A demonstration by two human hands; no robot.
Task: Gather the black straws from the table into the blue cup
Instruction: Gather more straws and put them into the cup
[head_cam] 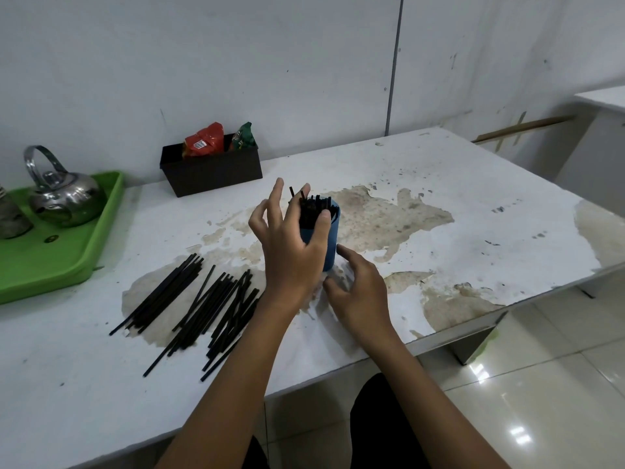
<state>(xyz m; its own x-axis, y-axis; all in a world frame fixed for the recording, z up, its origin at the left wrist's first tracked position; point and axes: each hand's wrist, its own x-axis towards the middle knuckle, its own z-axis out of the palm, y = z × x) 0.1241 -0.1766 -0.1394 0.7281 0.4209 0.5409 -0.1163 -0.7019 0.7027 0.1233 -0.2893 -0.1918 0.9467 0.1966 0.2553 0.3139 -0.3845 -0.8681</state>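
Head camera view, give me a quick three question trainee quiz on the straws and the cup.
1. True or false: all black straws are already in the blue cup.
2. Which hand is at the cup's mouth, on the straws standing in it? A) left hand B) right hand
3. Fill in: the kettle sits on a green ____.

Key:
1. False; many loose straws lie on the table, left of the cup.
2. A; the right hand is low beside the cup's base.
3. Tray.
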